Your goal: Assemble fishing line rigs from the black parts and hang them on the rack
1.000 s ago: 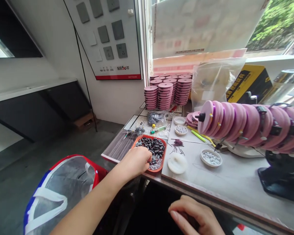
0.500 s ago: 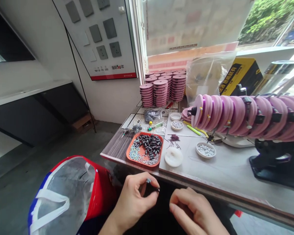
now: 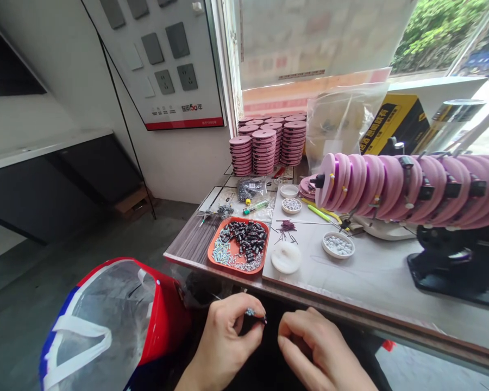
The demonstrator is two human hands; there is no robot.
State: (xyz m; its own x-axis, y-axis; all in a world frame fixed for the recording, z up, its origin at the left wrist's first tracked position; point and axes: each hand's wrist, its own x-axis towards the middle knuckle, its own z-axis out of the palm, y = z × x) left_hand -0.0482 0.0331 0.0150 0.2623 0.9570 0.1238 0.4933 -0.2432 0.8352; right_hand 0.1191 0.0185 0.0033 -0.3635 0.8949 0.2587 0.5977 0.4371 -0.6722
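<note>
My left hand (image 3: 228,339) is below the table edge, thumb and forefinger closed on a small dark piece (image 3: 257,319) with bluish bits at one end; its exact kind is too small to make out. To its right is my right hand (image 3: 320,347), fingers curled and thumb against them. Whatever it holds, if anything, is hidden. Just beyond the hands an orange tray (image 3: 210,255) carries dark glossy pieces, pale blue-green pieces and tiny silvery ones. Beside it lies a round white disc (image 3: 286,257).
White dishes of pale beads (image 3: 338,245) (image 3: 292,205) stand on the table, near dark red sticks (image 3: 287,226). A rack of pink spools (image 3: 375,187) is at right. Stacked pink spools (image 3: 264,152) stand behind. A red-and-blue bag (image 3: 169,309) is at lower left.
The view has shifted slightly. My two hands have come a little closer together, and the left still pinches the small dark piece.
</note>
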